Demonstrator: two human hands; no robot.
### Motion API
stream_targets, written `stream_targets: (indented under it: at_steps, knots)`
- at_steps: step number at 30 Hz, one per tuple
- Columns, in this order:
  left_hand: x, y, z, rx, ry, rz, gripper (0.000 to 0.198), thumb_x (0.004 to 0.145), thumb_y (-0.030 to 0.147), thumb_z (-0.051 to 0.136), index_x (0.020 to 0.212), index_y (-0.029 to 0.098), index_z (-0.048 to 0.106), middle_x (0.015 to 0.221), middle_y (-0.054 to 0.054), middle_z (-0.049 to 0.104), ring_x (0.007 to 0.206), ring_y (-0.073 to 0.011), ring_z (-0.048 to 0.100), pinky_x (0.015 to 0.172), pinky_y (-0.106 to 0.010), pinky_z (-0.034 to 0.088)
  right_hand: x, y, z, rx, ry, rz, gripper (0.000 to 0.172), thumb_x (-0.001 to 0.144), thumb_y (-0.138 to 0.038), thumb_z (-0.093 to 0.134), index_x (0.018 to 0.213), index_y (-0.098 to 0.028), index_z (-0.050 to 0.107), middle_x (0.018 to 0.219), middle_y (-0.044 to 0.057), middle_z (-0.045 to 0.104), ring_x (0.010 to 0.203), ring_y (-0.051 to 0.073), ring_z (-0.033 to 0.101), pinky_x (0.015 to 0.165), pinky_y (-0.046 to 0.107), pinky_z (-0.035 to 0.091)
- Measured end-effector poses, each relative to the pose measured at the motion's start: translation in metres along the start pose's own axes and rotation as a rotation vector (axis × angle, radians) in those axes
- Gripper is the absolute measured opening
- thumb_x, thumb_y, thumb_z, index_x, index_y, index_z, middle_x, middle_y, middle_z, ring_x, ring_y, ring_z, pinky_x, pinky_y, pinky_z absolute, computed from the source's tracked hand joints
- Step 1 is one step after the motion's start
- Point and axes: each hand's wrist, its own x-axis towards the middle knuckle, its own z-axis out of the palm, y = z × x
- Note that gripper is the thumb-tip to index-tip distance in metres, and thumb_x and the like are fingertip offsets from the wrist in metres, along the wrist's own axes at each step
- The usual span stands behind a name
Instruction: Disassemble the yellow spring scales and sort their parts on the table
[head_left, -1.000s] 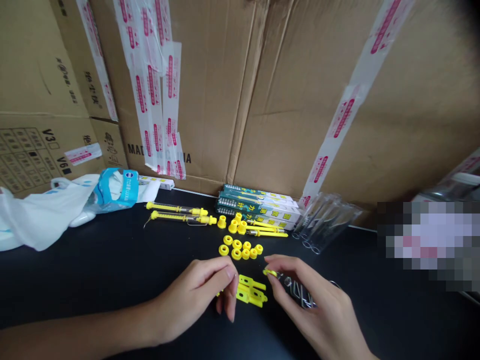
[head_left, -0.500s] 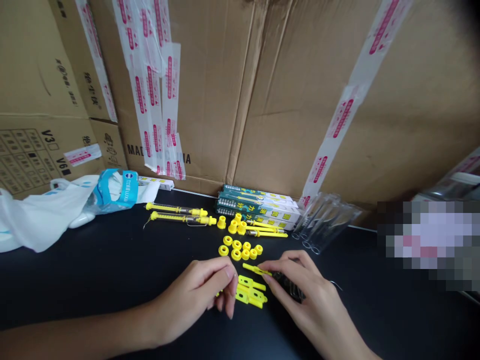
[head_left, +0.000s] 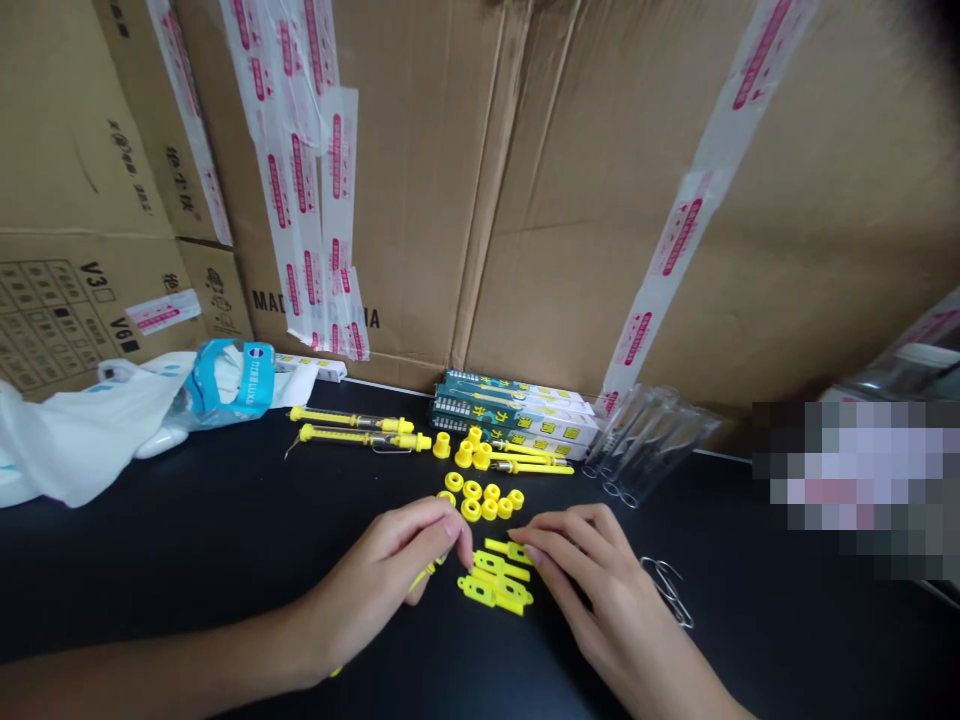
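Hands point(head_left: 379, 585), yellow plastic parts point(head_left: 495, 590), black tabletop point(head_left: 187, 570)

**Finish Check: Plastic, Metal, Cardboard**

Between the left hand point(head_left: 379, 585) and right hand point(head_left: 607, 590): smooth, glossy yellow plastic pieces point(head_left: 495, 590). Just beyond the right hand: shiny metal wire point(head_left: 666, 590). Under both: matt black tabletop point(head_left: 187, 540). Far ahead: rough brown cardboard boxes point(head_left: 405, 200), glossy plastic tape point(head_left: 679, 250).

We have passage for the left hand point(head_left: 375, 590) over the black tabletop point(head_left: 187, 540) as far as the plastic bag point(head_left: 97, 430). Between the 2 hands, yellow plastic strips point(head_left: 495, 585) block the gap, with yellow rings point(head_left: 472, 497) just beyond. The right hand point(head_left: 600, 590) meets bent wire pieces point(head_left: 666, 590) at its right; cardboard cartons point(head_left: 405, 200) bound the far edge.
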Motion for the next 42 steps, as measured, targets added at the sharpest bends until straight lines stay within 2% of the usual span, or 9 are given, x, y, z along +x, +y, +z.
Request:
stream_targets:
  at_steps: [10,18,24,29,31,34,36,39,42]
  knots:
    - [0.001,0.004,-0.001,-0.089,0.02,-0.04,0.042,0.095,0.055,0.045,0.083,0.017,0.058,0.064,0.006,0.039,0.049,-0.0069,0.033,0.045,-0.021,0.023,-0.003,-0.005,-0.005,-0.01,-0.039,0.035,0.022,0.1,-0.025,0.048,0.108,-0.022,0.067,0.096,0.007,0.069,0.086,0.024,0.058,0.073,0.043,0.052]
    - [0.004,0.0,-0.002,-0.154,0.001,-0.07,0.041,0.093,0.058,0.049,0.092,0.018,0.059,0.061,0.007,0.04,0.045,-0.0056,0.034,0.04,-0.018,0.022,-0.002,-0.017,-0.011,-0.036,-0.074,-0.058,0.017,0.097,-0.028,0.054,0.106,-0.022,0.066,0.093,0.006,0.071,0.083,0.024,0.061,0.068,0.04,0.052]
    - [0.007,-0.002,-0.001,-0.213,0.016,-0.014,0.044,0.085,0.059,0.061,0.09,0.015,0.063,0.065,0.004,0.051,0.052,-0.0081,0.045,0.042,-0.018,0.035,0.002,-0.022,-0.018,-0.006,0.042,-0.097,0.03,0.092,-0.037,0.063,0.115,-0.02,0.064,0.095,0.008,0.072,0.083,0.023,0.064,0.071,0.035,0.057]
    - [0.011,-0.004,-0.006,-0.254,0.042,0.058,0.036,0.081,0.048,0.072,0.086,0.013,0.063,0.079,-0.002,0.062,0.055,-0.0081,0.054,0.052,-0.022,0.044,0.003,-0.03,-0.024,0.12,0.012,-0.196,0.042,0.081,-0.052,0.071,0.106,-0.018,0.066,0.088,0.006,0.073,0.077,0.021,0.065,0.069,0.032,0.057]
    - [0.011,-0.003,-0.008,-0.249,0.052,0.06,0.034,0.08,0.045,0.074,0.084,0.013,0.064,0.079,-0.002,0.064,0.054,-0.0075,0.055,0.056,-0.023,0.045,0.0,-0.032,-0.02,0.15,0.007,-0.22,0.037,0.081,-0.048,0.073,0.102,-0.018,0.067,0.085,0.005,0.073,0.074,0.02,0.065,0.068,0.031,0.057]
    - [0.009,0.001,-0.008,-0.231,0.085,0.042,0.031,0.077,0.041,0.077,0.082,0.013,0.065,0.078,-0.002,0.066,0.056,-0.0089,0.057,0.059,-0.024,0.048,-0.004,-0.032,-0.012,0.152,0.087,-0.187,0.01,0.093,-0.025,0.061,0.098,-0.018,0.067,0.078,0.004,0.071,0.067,0.016,0.064,0.063,0.027,0.055]
    - [0.009,0.004,-0.007,-0.213,0.121,0.033,0.03,0.074,0.039,0.079,0.082,0.013,0.066,0.078,-0.003,0.068,0.06,-0.0117,0.06,0.059,-0.025,0.049,-0.006,-0.026,-0.009,0.099,0.164,-0.138,0.017,0.098,-0.019,0.051,0.103,-0.018,0.067,0.075,0.003,0.069,0.063,0.015,0.063,0.058,0.025,0.053]
    - [0.008,0.007,-0.006,-0.192,0.214,0.048,0.029,0.074,0.038,0.078,0.083,0.013,0.066,0.076,-0.005,0.07,0.065,-0.0152,0.063,0.055,-0.024,0.048,-0.006,-0.01,-0.011,-0.037,0.226,-0.053,0.02,0.099,-0.023,0.05,0.113,-0.021,0.065,0.077,0.003,0.068,0.065,0.016,0.064,0.059,0.026,0.052]
    - [0.01,0.008,-0.009,-0.177,0.332,0.078,0.026,0.076,0.036,0.076,0.084,0.014,0.065,0.07,-0.002,0.068,0.057,-0.012,0.058,0.053,-0.023,0.047,-0.001,0.01,-0.021,-0.094,0.244,0.017,0.016,0.098,-0.028,0.053,0.107,-0.022,0.065,0.083,0.003,0.069,0.07,0.017,0.064,0.066,0.029,0.052]
